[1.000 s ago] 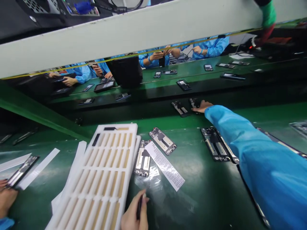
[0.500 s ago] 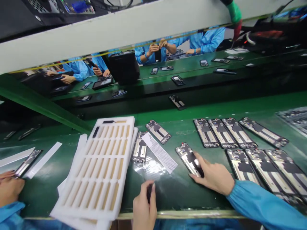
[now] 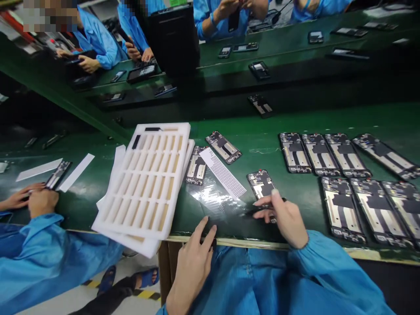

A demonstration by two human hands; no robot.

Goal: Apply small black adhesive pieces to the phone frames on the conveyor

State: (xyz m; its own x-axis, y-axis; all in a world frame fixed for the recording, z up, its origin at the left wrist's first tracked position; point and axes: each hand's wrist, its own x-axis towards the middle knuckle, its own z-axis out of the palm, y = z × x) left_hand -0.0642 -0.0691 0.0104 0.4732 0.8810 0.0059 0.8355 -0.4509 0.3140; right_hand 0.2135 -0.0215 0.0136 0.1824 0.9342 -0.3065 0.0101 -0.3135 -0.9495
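Note:
My right hand (image 3: 286, 215) is closed round a thin dark pointed tool (image 3: 252, 211), its tip toward the left. Just behind these fingers lies an opened phone (image 3: 261, 183), its lower half partly covered by the hand. Near the bench's front edge is my left hand (image 3: 194, 258), fingers curled over something dark that I cannot make out. Between and beyond the hands are a white sheet of small printed labels (image 3: 226, 174) and a clear perforated sheet (image 3: 215, 203). Two more opened phones, one upright (image 3: 197, 167) and one slanted (image 3: 223, 147), lie behind them.
Stacked white foam trays (image 3: 144, 175) stand to the left, overhanging the bench edge. Several opened phones (image 3: 343, 205) lie in rows on the right. Far left, a co-worker's hands (image 3: 41, 199) work on a phone. A lower black conveyor (image 3: 210, 98) carries phones behind.
My right hand has let go of the phone and drawn back with the dark tool. My left hand has spread its fingers somewhat at the bench edge. The view has tilted down.

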